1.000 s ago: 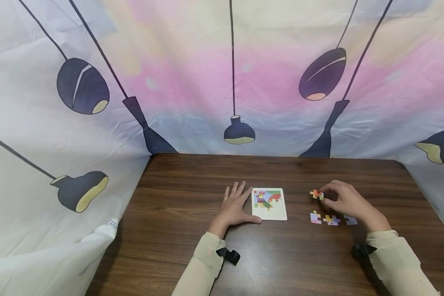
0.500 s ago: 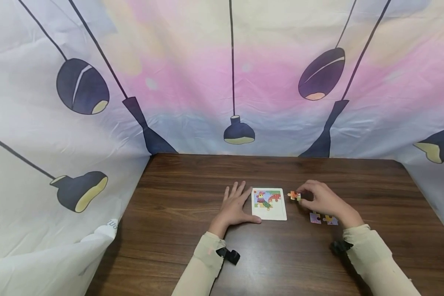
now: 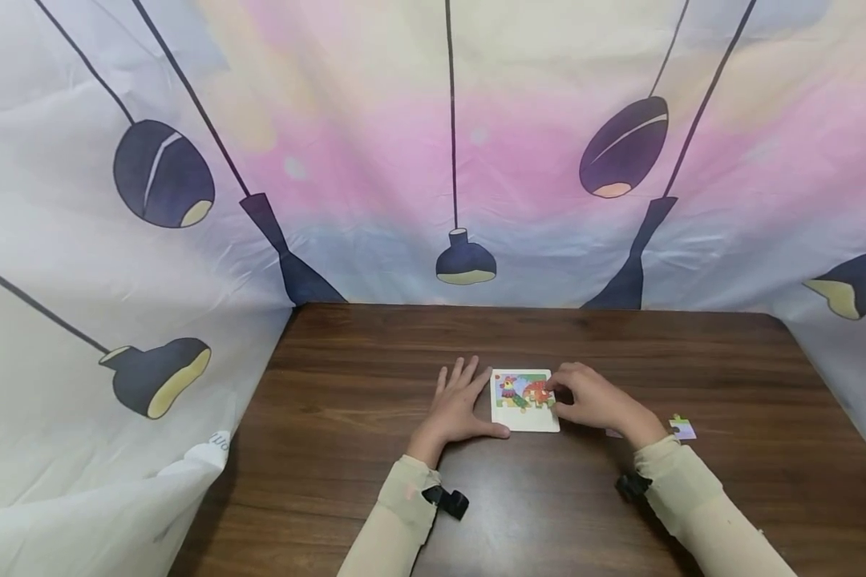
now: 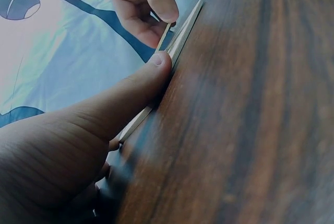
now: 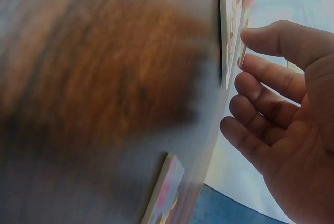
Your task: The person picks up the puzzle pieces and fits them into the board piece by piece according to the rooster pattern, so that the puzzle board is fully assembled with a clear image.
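Observation:
A white-framed jigsaw puzzle board (image 3: 523, 423) lies on the table, partly filled with a colourful picture along its upper part. My left hand (image 3: 460, 409) lies spread at its left side; the thumb (image 4: 156, 62) touches the near edge in the left wrist view. Over the board's right side, my right hand (image 3: 597, 402) pinches a red and orange puzzle piece between thumb and index finger. That puzzle piece (image 5: 243, 51) appears edge-on, slightly tilted against the board, in the right wrist view. Whether it sits in its place I cannot tell.
Right of the board lies a loose purple puzzle piece (image 3: 683, 429), and another loose piece (image 3: 613, 433) is mostly hidden under my right forearm. The brown wooden table (image 3: 375, 344) meets a fabric backdrop (image 3: 375, 200) printed with lamps, at the back and left.
My right hand has moved left with the puzzle piece, from above the loose pieces to the board's right side. The left hand has stayed beside the board.

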A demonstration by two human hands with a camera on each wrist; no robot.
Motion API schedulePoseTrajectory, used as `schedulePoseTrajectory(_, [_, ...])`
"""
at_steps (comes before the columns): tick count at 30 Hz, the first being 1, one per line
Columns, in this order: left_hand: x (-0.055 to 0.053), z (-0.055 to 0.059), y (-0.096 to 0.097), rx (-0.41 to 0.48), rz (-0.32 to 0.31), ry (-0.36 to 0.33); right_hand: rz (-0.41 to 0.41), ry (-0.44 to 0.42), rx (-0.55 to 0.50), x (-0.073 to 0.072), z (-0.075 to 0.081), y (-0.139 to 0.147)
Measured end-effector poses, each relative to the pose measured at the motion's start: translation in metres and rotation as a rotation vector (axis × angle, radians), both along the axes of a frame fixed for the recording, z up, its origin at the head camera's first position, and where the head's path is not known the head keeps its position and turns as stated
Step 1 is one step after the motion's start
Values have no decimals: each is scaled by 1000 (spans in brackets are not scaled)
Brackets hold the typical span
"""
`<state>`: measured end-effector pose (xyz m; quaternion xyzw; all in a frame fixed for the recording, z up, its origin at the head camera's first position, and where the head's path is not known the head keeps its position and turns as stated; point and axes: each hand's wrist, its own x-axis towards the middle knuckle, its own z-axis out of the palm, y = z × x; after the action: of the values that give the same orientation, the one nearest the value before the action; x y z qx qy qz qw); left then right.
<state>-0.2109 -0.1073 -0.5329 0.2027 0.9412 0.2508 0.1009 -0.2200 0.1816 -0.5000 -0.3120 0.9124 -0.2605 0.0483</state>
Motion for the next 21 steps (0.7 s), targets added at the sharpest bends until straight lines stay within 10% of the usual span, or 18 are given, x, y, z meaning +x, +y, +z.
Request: schedulePoseTrajectory(21, [0,-1,0,18,1,-4,0,-31,28,-2,-3,-2])
